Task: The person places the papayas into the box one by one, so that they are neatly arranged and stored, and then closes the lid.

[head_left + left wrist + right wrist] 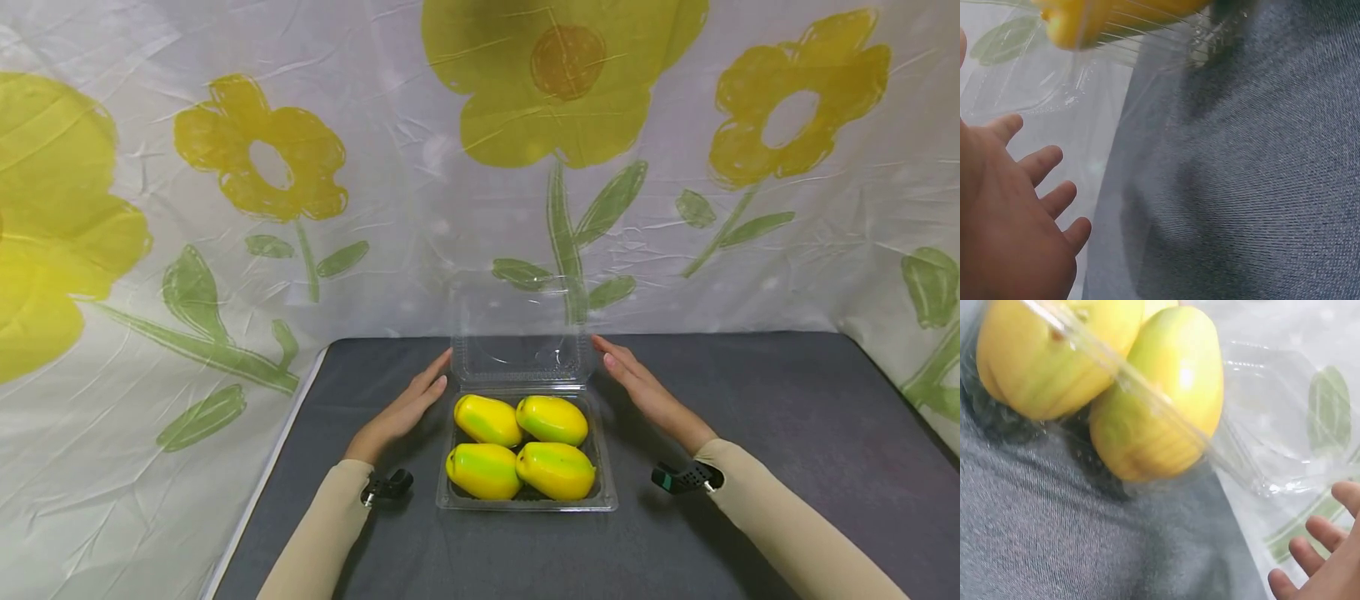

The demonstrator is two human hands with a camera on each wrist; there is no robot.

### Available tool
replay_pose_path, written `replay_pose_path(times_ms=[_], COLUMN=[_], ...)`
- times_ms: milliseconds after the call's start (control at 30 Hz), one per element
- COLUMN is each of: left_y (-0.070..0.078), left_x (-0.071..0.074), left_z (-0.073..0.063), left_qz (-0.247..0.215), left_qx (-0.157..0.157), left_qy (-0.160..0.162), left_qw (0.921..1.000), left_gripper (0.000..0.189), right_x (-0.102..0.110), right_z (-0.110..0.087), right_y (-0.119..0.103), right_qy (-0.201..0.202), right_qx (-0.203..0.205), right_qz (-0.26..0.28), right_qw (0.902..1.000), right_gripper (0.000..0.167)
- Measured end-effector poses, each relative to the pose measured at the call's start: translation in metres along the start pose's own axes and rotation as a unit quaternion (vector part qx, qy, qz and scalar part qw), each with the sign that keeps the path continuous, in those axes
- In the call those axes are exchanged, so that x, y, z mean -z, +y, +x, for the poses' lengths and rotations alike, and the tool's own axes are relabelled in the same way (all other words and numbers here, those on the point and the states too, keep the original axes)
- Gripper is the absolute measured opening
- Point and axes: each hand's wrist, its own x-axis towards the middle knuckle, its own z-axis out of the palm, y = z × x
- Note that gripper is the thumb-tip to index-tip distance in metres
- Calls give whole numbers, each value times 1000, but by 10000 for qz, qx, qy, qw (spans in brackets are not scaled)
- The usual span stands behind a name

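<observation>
A clear plastic clamshell box [527,505] stands on the dark tabletop, its hinged lid [513,354] raised at the back. Several yellow-green mangoes [556,472] lie in the base in two rows. My left hand [401,412] is at the lid's left side, fingers extended. On the right side of the lid, my right hand [651,395] mirrors it, also with extended fingers. Neither hand grips anything; whether the fingertips touch the lid I cannot tell. Spread fingers of the left hand [1016,206] show in the left wrist view, and of the right hand [1329,559] in the right wrist view.
A dark grey cloth [750,400] covers the table. Behind it and at both sides hangs a white sheet [405,208] printed with yellow flowers and green leaves. Black straps [684,477] are worn on both wrists over beige sleeves [787,517].
</observation>
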Motion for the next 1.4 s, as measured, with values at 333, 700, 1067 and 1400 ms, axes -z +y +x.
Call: replay_pose_path(times_ms=[333,700,1067,1400], left_y=[11,19,15,21], left_x=[5,6,-1,-2], left_z=[-13,-28,-23,-7], left_qz=[-63,-32,284,503], left_qx=[-279,-503,-547,-553], left_qy=[27,38,231,221], left_qw=[9996,9987,9978,9970], left_gripper=[57,58,68,79], right_x=[-2,-3,-7,-9], right_z=[-10,-23,-22,-11], right_y=[-14,-23,-17,-17], right_qy=[38,50,6,41], right_qx=[195,141,-136,-158], right_qz=[185,94,52,-196], right_qw=[9996,9998,9999,9997], right_gripper=[55,56,67,83])
